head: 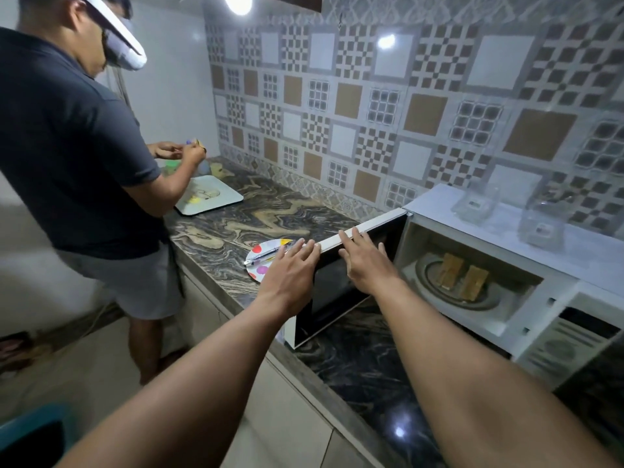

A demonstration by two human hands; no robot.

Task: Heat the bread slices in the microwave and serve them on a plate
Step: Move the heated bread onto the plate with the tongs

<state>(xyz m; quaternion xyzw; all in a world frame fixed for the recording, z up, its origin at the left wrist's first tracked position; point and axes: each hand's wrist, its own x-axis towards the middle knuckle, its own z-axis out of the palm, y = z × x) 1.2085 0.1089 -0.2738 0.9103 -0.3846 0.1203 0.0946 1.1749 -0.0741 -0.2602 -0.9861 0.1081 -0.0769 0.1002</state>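
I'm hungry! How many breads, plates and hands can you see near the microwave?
Bread slices: 2
Plates: 1, the dotted plate
Hands on the microwave door: 2, left hand, right hand
Total: 5

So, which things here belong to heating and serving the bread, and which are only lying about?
Job: bread slices, microwave, its open door, dotted plate, left hand, right hand.

Lying about: white tray, two clear jars on the microwave.

Marbled counter (243, 217), white microwave (526, 298), spotted plate (261, 261), white tray (216, 197)
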